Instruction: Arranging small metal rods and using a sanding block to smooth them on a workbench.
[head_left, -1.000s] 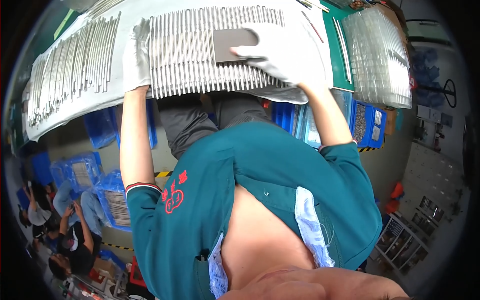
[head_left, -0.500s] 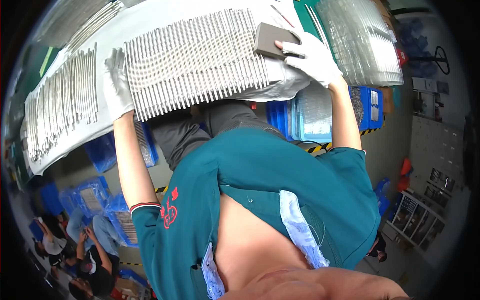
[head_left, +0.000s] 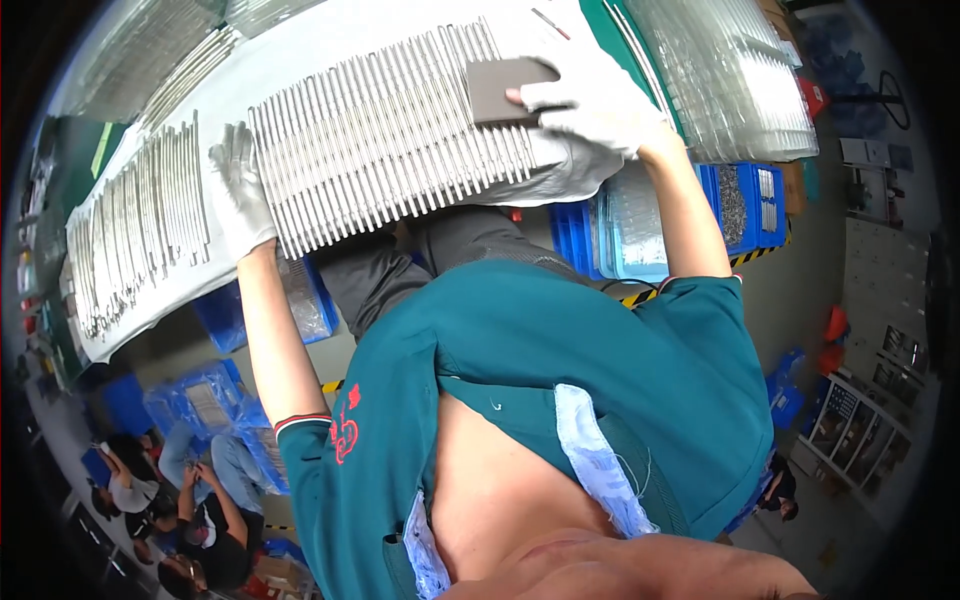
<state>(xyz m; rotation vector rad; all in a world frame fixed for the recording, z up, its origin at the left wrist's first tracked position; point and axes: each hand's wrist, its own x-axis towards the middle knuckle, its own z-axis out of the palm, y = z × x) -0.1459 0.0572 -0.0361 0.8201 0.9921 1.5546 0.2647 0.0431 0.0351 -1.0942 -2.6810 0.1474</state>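
Note:
A tight row of slim metal rods (head_left: 370, 135) lies side by side on the white cloth (head_left: 330, 25) covering the table. My left hand (head_left: 238, 195), in a white glove, rests with fingers stretched out along the row's left end. In my gloved right hand (head_left: 595, 108) is a flat grey-brown block (head_left: 505, 92), which looks like a sanding sponge. The block lies over the rods at the right end of the row and hides parts of them. The undersides of my right fingers are out of sight.
More loose rods (head_left: 145, 210) lie left of my left hand. A thin red-tipped tool (head_left: 550, 22) is at the far edge. Stacked clear plastic trays (head_left: 725, 85) stand to the right, blue bins (head_left: 740, 205) below table level. Other people (head_left: 205, 520) sit at lower left.
My right hand has moved left with the block, from the row's right edge onto the rods. My left hand stays against the row's left end. The whole view has shifted slightly.

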